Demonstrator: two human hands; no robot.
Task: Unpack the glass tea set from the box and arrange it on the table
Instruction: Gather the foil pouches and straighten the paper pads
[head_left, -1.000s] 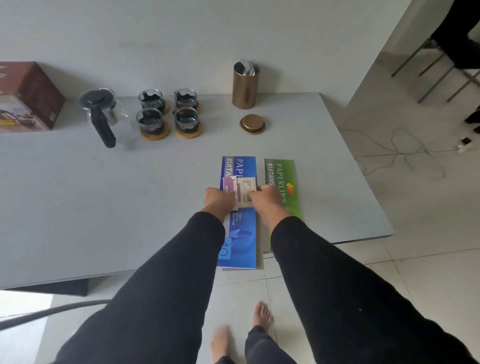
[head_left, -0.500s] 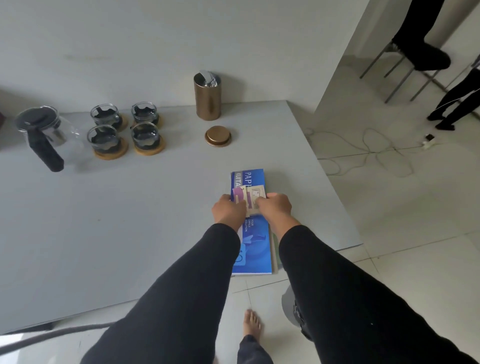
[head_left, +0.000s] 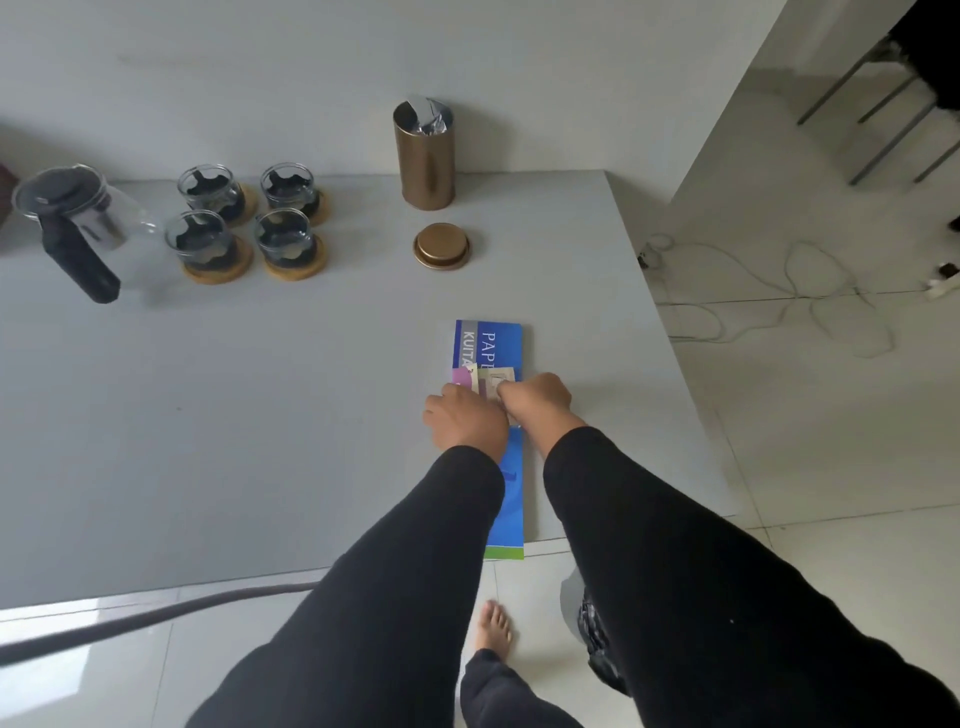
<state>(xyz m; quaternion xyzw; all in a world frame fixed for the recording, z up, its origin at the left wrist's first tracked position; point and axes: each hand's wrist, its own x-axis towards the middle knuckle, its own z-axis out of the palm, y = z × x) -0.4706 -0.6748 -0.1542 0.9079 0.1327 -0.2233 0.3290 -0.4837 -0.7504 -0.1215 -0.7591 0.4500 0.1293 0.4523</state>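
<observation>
Tea set laid out; both hands busy with booklets and small cards

The glass teapot (head_left: 85, 223) and four glass cups (head_left: 244, 228) on wooden coasters are seen at the far left of the worktop (head_left: 260, 415), well apart from both hands. The green booklet visible a second ago has been slid under the blue booklet (head_left: 488, 345), only a green edge showing. Small cards (head_left: 488, 379) are pinched by the left hand (head_left: 465, 418) and right hand (head_left: 537, 397), each grip narrow. The unpacking is judged essentially finished; only tidying is left.
</observation>
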